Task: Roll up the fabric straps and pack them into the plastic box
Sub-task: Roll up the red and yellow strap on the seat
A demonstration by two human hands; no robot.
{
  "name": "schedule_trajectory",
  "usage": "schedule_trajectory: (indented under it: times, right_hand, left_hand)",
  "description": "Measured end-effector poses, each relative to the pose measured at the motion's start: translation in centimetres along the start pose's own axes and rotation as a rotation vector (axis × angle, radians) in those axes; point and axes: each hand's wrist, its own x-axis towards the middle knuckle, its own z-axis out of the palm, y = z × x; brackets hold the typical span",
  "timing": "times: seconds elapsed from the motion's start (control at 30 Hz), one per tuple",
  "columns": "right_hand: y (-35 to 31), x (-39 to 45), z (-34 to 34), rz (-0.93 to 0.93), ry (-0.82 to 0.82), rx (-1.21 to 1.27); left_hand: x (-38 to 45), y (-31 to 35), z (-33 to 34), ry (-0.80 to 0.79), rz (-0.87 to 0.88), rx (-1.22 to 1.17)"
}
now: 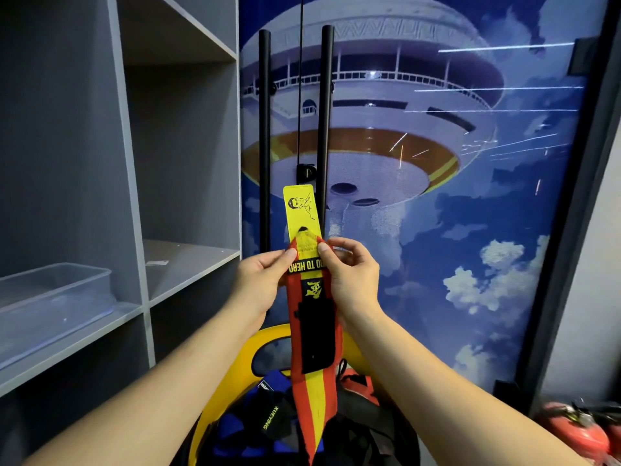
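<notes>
A red and yellow fabric strap with a black patch hangs upright in front of me, its yellow printed tab sticking up above my fingers. My left hand pinches the strap's left edge near the top. On the other edge, at the same height, my right hand pinches it too. The strap's lower end dangles over a yellow chair that carries more straps, blue and black ones and a red one. A clear plastic box stands open on the grey shelf at left.
Grey shelving fills the left side, with a bare shelf board beside the box. Glass doors with two black vertical handles and a blue sky poster stand ahead. Red fire extinguishers lie at the lower right.
</notes>
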Motion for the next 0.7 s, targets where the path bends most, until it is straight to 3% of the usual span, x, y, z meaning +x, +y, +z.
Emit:
schedule_trajectory:
  times: [0.1,0.23,0.3,0.43,0.57,0.7]
  right_hand:
    - [0.0,0.1,-0.2,-0.077,0.014,-0.102]
    - [0.2,0.3,-0.4,-0.542,0.079,-0.552]
    - [0.5,0.1,-0.4,-0.64,0.024,-0.648]
    - [-0.3,-1.0,0.1,-0.353,-0.184,-0.453]
    - [-0.8,-0.5,0.0,-0.156,-0.268,-0.306]
    - [-0.8,0.5,-0.3,-0.119,-0.28,-0.227]
  left_hand:
    - [-0.2,0.2,0.2,0.037,0.046,0.03]
    - [-0.7,0.6,0.9,0.172,0.098,0.034]
    - [-0.8,0.9,1.1,0.228,0.154,0.09]
    - [-1.1,1.2,1.2,0.074,0.201,0.158]
    - [-0.8,0.9,0.5,-0.081,0.232,0.207]
    - [-0.3,1.3,-0.3,-0.012,0.267,0.254]
